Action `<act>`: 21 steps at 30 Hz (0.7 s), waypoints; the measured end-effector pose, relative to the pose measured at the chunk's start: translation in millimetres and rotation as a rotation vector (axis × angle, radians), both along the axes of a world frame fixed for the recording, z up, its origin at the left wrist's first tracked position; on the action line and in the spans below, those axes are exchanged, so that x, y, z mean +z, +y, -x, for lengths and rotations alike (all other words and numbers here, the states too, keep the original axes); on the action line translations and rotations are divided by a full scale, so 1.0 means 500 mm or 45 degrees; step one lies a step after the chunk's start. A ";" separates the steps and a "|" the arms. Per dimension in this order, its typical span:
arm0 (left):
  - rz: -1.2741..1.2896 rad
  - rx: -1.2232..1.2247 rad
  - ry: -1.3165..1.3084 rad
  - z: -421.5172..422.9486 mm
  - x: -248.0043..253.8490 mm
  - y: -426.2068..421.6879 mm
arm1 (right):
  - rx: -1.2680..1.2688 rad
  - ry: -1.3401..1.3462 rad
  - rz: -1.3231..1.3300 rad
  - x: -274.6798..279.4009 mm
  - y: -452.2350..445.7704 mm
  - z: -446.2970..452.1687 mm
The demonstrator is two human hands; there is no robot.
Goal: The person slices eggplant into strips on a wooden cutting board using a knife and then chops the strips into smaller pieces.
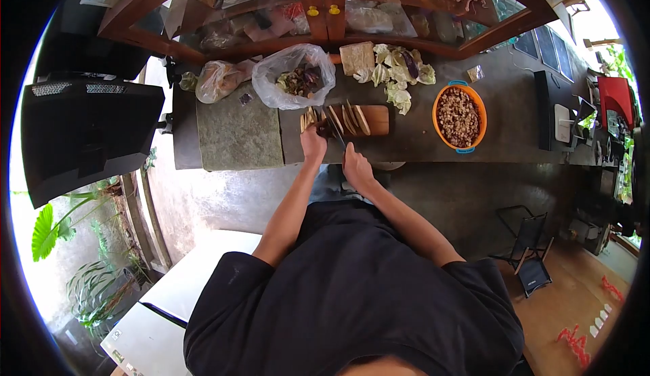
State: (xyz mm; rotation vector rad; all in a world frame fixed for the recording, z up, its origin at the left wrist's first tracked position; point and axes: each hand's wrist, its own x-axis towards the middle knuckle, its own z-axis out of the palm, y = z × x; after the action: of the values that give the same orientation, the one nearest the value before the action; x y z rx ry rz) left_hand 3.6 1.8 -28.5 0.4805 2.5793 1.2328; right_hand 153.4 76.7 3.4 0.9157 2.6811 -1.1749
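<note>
The left hand (pixel 313 144) rests against one dark-skinned piece (pixel 324 131) at the cutting board's (pixel 380 120) left part, fingertips too hidden to read; the right (pixel 357 166) wraps one knife (pixel 339 133). I'd guess it's light, spongy, slick-skinned: grip its sides. At least three slices (pixel 363 120) stand on the board; one orange basin (pixel 483 120) sits right of it.
</note>
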 end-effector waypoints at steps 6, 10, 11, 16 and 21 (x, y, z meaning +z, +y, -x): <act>-0.017 0.006 0.078 -0.005 0.012 0.002 | 0.006 -0.054 -0.006 0.012 0.001 0.026; 0.062 -0.015 0.107 -0.010 -0.002 0.001 | 0.040 -0.086 0.029 0.030 0.018 0.018; 0.040 -0.027 0.137 -0.010 -0.008 0.003 | 0.042 -0.065 0.026 0.029 0.020 0.021; 0.001 -0.049 0.153 -0.012 0.005 0.003 | 0.057 -0.056 0.020 0.064 0.028 0.008; 0.020 -0.042 0.134 -0.011 0.001 0.001 | 0.043 -0.149 0.041 0.088 0.010 -0.011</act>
State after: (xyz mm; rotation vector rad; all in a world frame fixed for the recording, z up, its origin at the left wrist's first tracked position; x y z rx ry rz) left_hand 9.1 2.0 -28.0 0.5970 2.6544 1.2058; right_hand 158.6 81.6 47.2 0.9012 2.5685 -1.1179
